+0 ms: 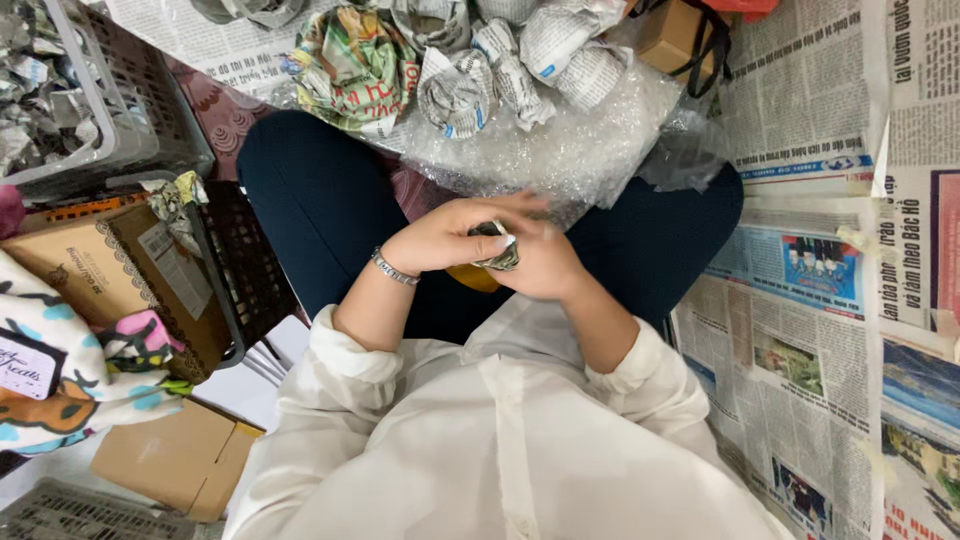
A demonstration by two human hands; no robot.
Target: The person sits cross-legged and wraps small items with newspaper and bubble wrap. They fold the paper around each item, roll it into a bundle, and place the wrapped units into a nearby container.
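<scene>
Both my hands meet over my lap, above my crossed legs in dark trousers. My left hand (440, 235) and my right hand (545, 265) together clasp a small bundle wrapped in crumpled newspaper (497, 245). A yellow object (473, 278) peeks out just beneath the hands. I wear a white shirt with rolled sleeves and a silver bracelet (393, 268) on the left wrist.
Several newspaper-wrapped bundles (470, 80) lie on a sheet of bubble wrap (560, 150) ahead of my knees. Newspaper sheets (830, 300) cover the floor on the right. On the left stand a grey basket (110, 110), a black crate holding a cardboard box (95, 275), and a patterned cloth (70, 380).
</scene>
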